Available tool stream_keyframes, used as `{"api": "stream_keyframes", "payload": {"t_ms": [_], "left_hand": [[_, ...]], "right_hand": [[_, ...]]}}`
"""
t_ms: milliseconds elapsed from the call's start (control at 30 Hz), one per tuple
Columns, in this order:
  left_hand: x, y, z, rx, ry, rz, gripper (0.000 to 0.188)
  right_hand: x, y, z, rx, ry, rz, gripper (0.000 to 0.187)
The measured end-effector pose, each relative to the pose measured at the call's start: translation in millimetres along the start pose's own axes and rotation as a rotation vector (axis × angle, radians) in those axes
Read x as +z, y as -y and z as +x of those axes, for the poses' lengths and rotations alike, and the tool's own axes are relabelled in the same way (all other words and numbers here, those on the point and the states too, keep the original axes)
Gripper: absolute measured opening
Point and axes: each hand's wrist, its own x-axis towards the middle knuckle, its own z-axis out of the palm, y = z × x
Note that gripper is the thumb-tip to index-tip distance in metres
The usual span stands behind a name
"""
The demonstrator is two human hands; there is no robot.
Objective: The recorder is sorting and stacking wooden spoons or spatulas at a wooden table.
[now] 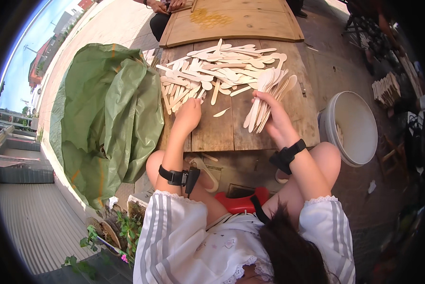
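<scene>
A loose heap of pale wooden spoons and sticks [226,66] covers the far part of the wooden table [217,135]. My right hand [279,120] is closed around a bundle of wooden spoons [268,81], their rounded ends pointing away from me and the handles fanning toward the table's near edge. At the near left side of the heap, my left hand [187,116] has its fingers curled together against the sticks; what sits between the fingertips is mostly hidden. A small pale sliver of wood [221,112] lies alone between my two hands.
A large green woven sack [106,118] stands open left of the table. To the right is a white bucket [349,128] with some wooden pieces inside. Another person's hands [167,5] show beyond a wooden board [236,21] at the table's far end.
</scene>
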Motion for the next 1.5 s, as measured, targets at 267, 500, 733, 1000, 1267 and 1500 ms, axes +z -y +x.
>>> {"api": "stream_keyframes", "payload": {"t_ms": [267,500,733,1000,1267,1500], "left_hand": [[21,-59,-40,0.109,0.254,-0.426,0.037],[31,-99,-74,0.394,0.176,-0.343,0.029],[34,-87,-67,0.466,0.183,-0.272,0.027],[19,-73,-36,0.403,0.029,-0.176,0.032],[41,-30,17,0.256,-0.198,0.213,0.036],[26,-22,17,0.084,0.081,0.077,0.033]], "right_hand": [[-10,-7,3,-0.046,0.036,-0.019,0.03],[-9,-6,8,-0.19,0.007,-0.039,0.037],[5,-12,-1,-0.203,0.097,-0.214,0.034],[2,-9,4,-0.259,-0.008,-0.292,0.037],[1,-1,1,-0.07,0.057,-0.069,0.029],[-2,7,-2,-0.132,0.06,-0.116,0.039]]}}
